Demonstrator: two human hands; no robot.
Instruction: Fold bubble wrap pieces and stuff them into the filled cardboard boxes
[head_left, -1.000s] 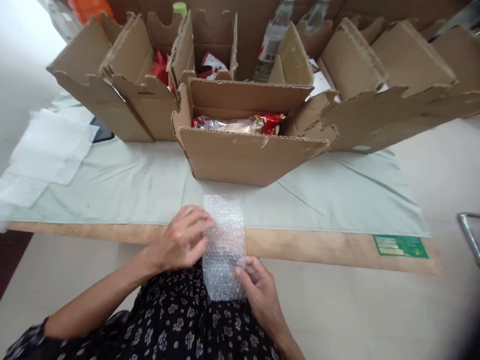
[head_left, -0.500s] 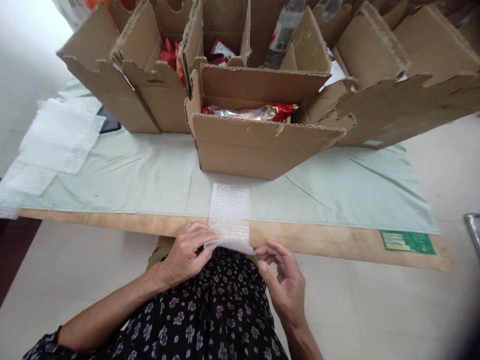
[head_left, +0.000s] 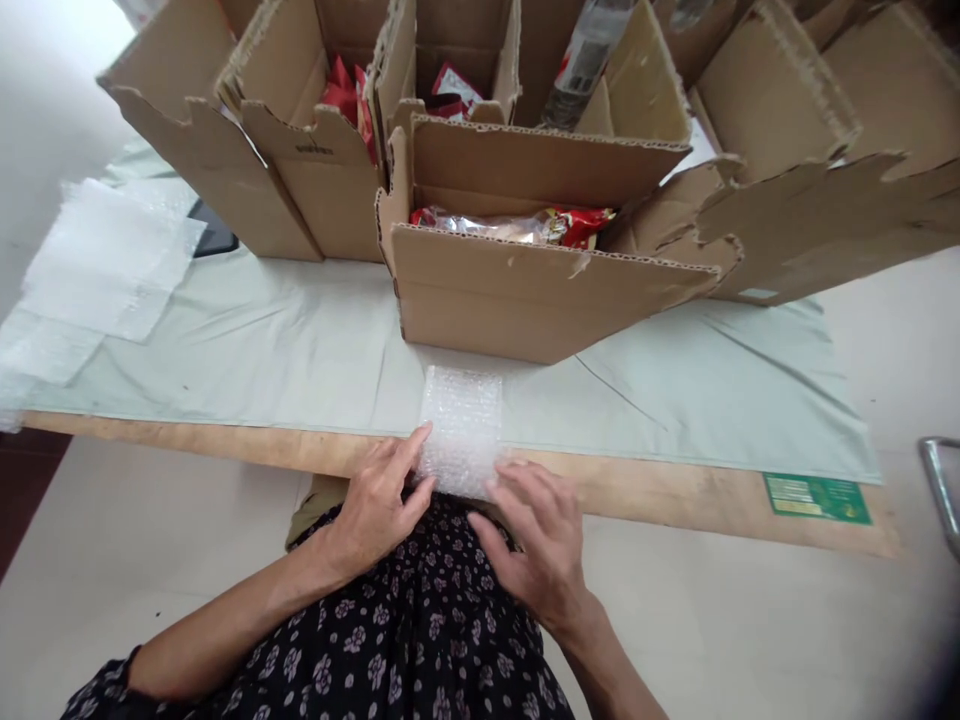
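A folded piece of clear bubble wrap [head_left: 461, 428] lies at the near edge of the table, half on the pale green cloth [head_left: 247, 350]. My left hand [head_left: 381, 497] rests at its left edge with fingers stretched out, fingertips touching the wrap. My right hand [head_left: 541, 535] lies flat at its near right corner, fingers spread and pressing on it. Just beyond the wrap stands an open cardboard box [head_left: 517, 290] holding red and clear snack packets [head_left: 525, 225].
More open cardboard boxes [head_left: 285, 150] stand behind, some with red packets, and a plastic bottle [head_left: 581, 60]. Loose bubble wrap sheets [head_left: 97, 260] lie far left. A green label [head_left: 817, 497] sits on the wooden table edge [head_left: 675, 500]. A metal frame [head_left: 941, 480] shows at right.
The wrap hung over the table edge onto my lap; it has been folded up onto the table. Both hands moved forward and now lie flat on it.
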